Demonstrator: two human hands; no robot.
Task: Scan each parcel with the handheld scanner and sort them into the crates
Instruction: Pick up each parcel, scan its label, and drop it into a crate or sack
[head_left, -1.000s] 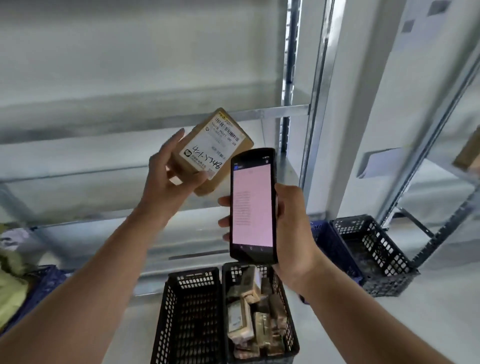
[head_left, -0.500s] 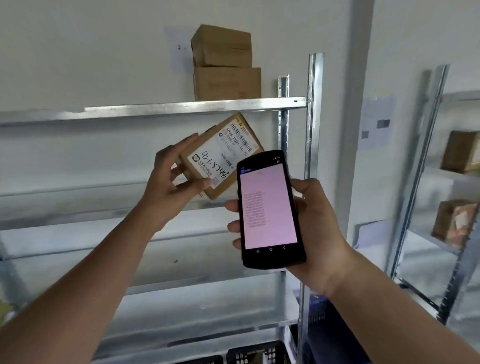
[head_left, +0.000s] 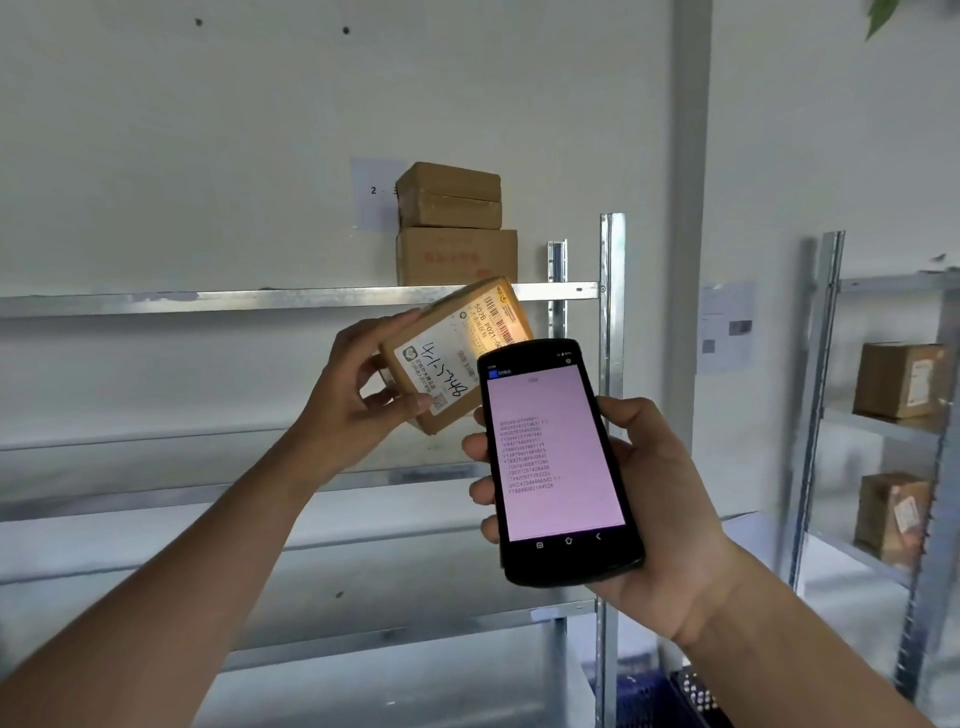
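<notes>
My left hand grips a small brown cardboard parcel at chest height, its white label with barcode and handwritten digits facing me. A warm light patch falls on the label's barcode end. My right hand holds the black handheld scanner upright just right of and slightly below the parcel; its top edge overlaps the parcel's lower right corner. The scanner screen glows pink with a list of codes. Only a corner of a black crate shows at the bottom, with a blue crate beside it.
A metal shelf rack fills the left and middle; two stacked brown boxes sit on its top shelf. A second rack at the right holds two more boxes. A steel upright stands just behind the scanner.
The view has tilted up from the floor crates to the upper shelves. The parcel and scanner have drawn closer together, and a light patch now lies on the barcode.
</notes>
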